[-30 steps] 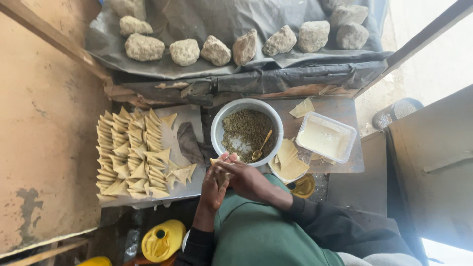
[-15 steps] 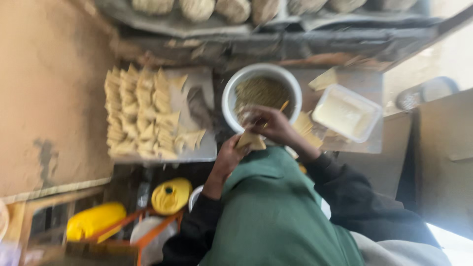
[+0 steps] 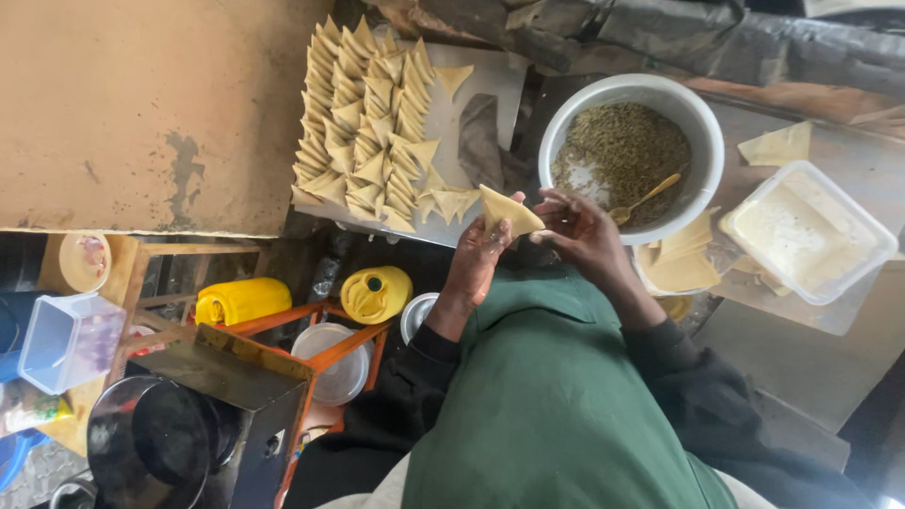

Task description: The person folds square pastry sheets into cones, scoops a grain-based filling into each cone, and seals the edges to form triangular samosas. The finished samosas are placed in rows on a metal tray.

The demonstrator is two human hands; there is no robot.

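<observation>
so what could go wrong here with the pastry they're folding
The folded triangle pastry sits between the left hand and right hand over the gap at the table edge; a loose grip could drop it towards the yellow jerrycans below. The tray of finished triangles is crowded, so adding another might push the outer ones off.

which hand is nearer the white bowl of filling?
Right. The right hand sits against the near rim of the white bowl, close to the spoon. The left hand holds the folded pastry farther from it, beside the tray.
</observation>
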